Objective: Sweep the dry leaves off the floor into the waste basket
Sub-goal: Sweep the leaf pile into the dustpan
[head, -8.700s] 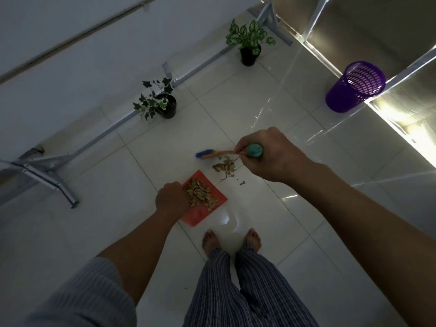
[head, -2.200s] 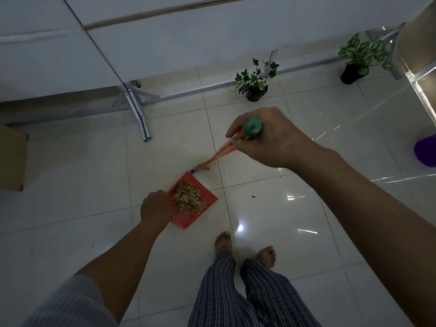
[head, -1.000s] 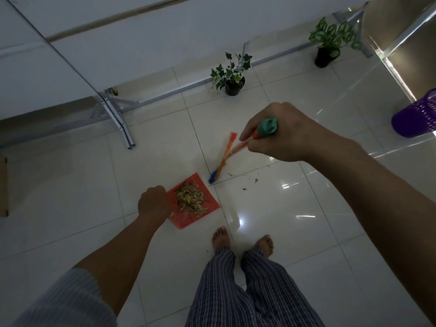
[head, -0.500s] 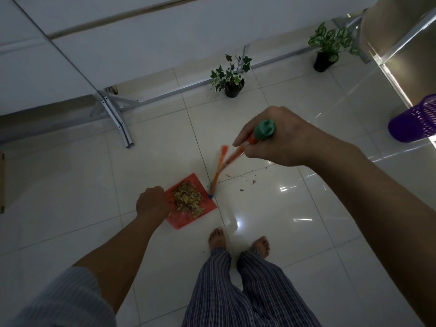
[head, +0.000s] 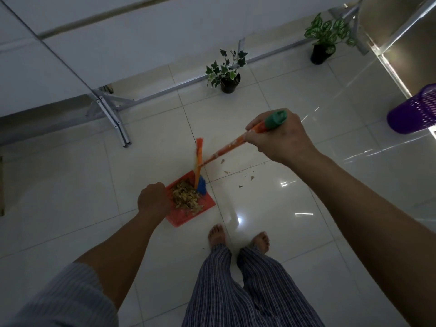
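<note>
My right hand (head: 280,135) grips the top of an orange broom (head: 226,149) with a green cap; its blue and orange bristles reach the far edge of the red dustpan (head: 186,215). A heap of dry leaves (head: 186,197) lies in the dustpan. My left hand (head: 153,199) is curled round the dustpan's handle, which it hides. A few leaf bits (head: 240,175) lie scattered on the white tiles right of the pan. The purple waste basket (head: 415,112) stands at the far right edge.
Two potted plants stand by the wall, one (head: 225,69) ahead and one (head: 326,36) at the upper right. Metal table legs (head: 113,116) cross the floor at the left. My bare feet (head: 238,239) are just behind the dustpan.
The broom head has swept left along the floor onto the dustpan's edge. The dustpan and my left hand have stayed in place.
</note>
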